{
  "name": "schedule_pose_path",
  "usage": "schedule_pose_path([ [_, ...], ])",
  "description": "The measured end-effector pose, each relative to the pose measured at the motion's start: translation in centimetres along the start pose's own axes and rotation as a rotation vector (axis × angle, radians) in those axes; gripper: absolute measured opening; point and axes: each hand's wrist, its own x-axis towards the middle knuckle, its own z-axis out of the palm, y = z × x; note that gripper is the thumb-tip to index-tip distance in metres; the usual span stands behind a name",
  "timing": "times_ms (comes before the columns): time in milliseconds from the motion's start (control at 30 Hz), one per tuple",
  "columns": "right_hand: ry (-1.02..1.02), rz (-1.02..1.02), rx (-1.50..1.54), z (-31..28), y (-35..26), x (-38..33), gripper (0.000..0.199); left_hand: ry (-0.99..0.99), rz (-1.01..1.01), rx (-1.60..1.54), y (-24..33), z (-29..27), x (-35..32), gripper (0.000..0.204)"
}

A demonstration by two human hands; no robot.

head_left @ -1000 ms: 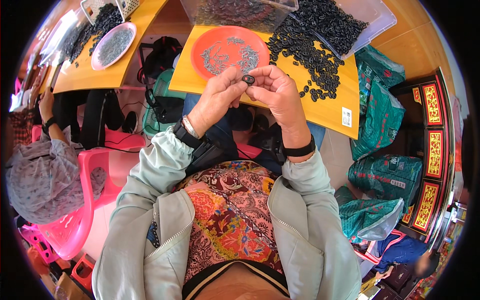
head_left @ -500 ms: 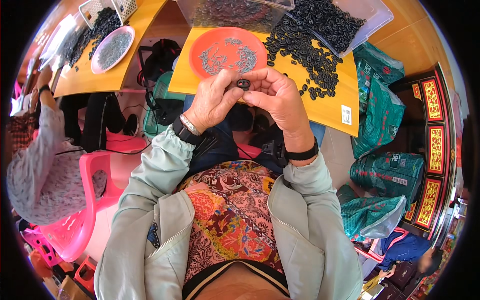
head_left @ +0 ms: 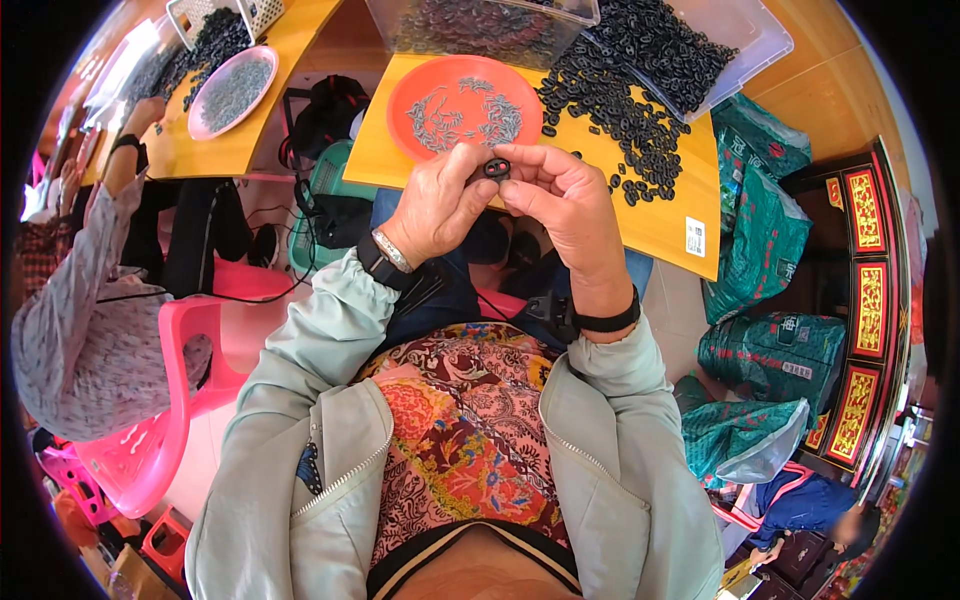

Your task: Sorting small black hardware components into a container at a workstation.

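Note:
Between the fingertips of both hands, at the near edge of the yellow table, is a small black oval part (head_left: pixel 497 169) with two holes. My left hand (head_left: pixel 437 203) pinches it from the left, thumb and forefinger closed. From the right, the thumb and fingers of my right hand (head_left: pixel 563 203) close on the same part. Just beyond my hands sits an orange-red round plate (head_left: pixel 465 95) with many small silvery metal pieces. To its right, loose black oval parts (head_left: pixel 645 150) of the same look lie heaped on the table (head_left: pixel 610 222).
Clear plastic bins (head_left: pixel 765 45) with black parts stand at the back. Green woven sacks (head_left: pixel 765 240) line the right side. At left, a co-worker sits on a pink chair (head_left: pixel 180 400) by another table (head_left: pixel 190 155) with a pink plate (head_left: pixel 268 72) and black parts.
The black part has turned in my fingers, so its two holes show more plainly. Both hands stay close together. The co-worker's hand has shifted right over the other table.

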Motion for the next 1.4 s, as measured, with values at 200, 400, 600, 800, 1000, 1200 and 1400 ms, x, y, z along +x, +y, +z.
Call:
schedule_pose_path([
  [200,0.040,-0.041,-0.060,0.2,0.0,-0.1,0.028,-0.011,-0.140,-0.182,-0.1,0.2,-0.2,0.028],
  [400,0.045,-0.032,-0.139,0.2,-0.3,-0.1,0.028,-0.015,-0.481,-0.655,0.6,0.6,-0.3,0.022],
  [600,0.024,0.006,-0.187,0.0,-0.5,-0.2,0.031,-0.014,-0.561,-0.660,1.4,0.4,0.1,0.020],
  [800,0.032,0.013,-0.223,0.0,-0.5,-0.3,0.030,-0.009,-0.588,-0.613,1.7,0.3,0.2,0.018],
  [1000,0.031,0.009,-0.230,-0.2,-0.2,-0.2,0.030,-0.047,-0.579,-0.575,1.7,0.1,0.4,0.018],
  [1200,-0.011,0.025,-0.237,-0.3,-0.3,-0.2,0.032,-0.020,-0.572,-0.566,1.6,0.2,0.3,0.018],
  [1400,0.008,0.012,-0.212,-0.3,-0.3,-0.2,0.028,-0.035,-0.552,-0.544,1.6,0.2,0.3,0.019],
])
